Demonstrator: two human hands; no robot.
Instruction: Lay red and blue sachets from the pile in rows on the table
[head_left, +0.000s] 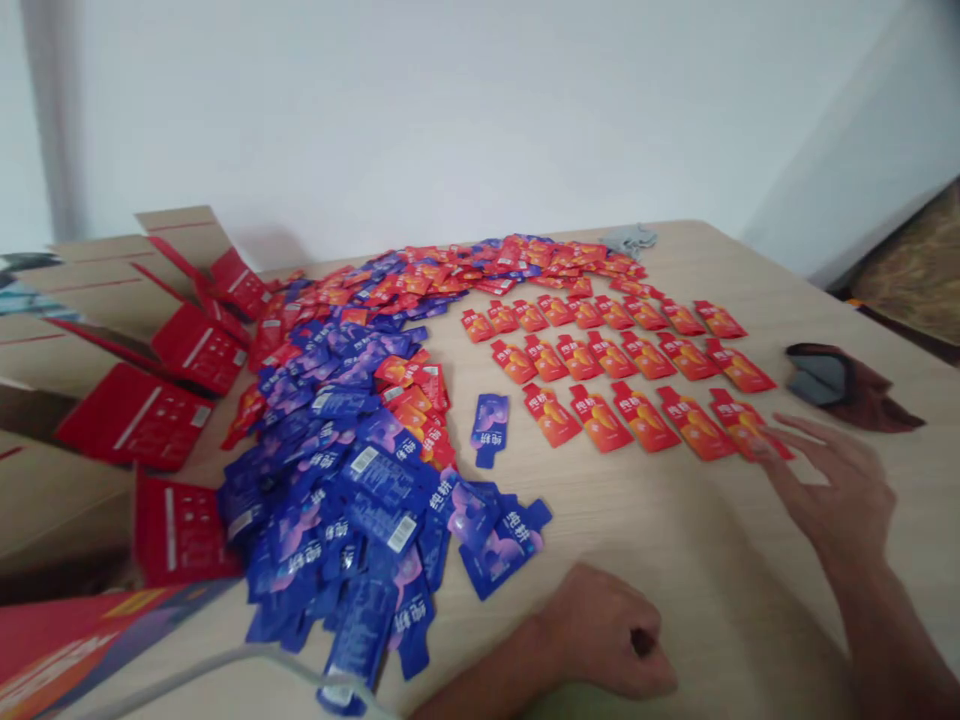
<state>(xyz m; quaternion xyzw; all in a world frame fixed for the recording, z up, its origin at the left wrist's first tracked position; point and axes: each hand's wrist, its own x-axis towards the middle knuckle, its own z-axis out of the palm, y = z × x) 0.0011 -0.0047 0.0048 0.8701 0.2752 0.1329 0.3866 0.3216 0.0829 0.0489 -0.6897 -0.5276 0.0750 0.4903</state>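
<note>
My right hand (836, 490) reaches over the table with fingers extended and apart. Its fingertips rest at the right end of the nearest row, on a red pouch (742, 425) with orange fruit printed on it. Closed into a loose fist, my left hand (607, 630) lies on the table near the front edge, and nothing shows in it. Red pouches lie face up in three slanted rows, including a middle-row pouch (645, 355). A single blue pouch (490, 428) lies apart, left of the rows. Left of my left hand is a heap of blue pouches (337, 490).
Mixed red and blue pouches (420, 275) are piled along the back. Opened red cartons (139, 415) line the left side. A dark brown cloth item (855, 385) sits at right, and a grey cloth (630, 238) at the far edge. A pale cord (247, 655) crosses the lower left.
</note>
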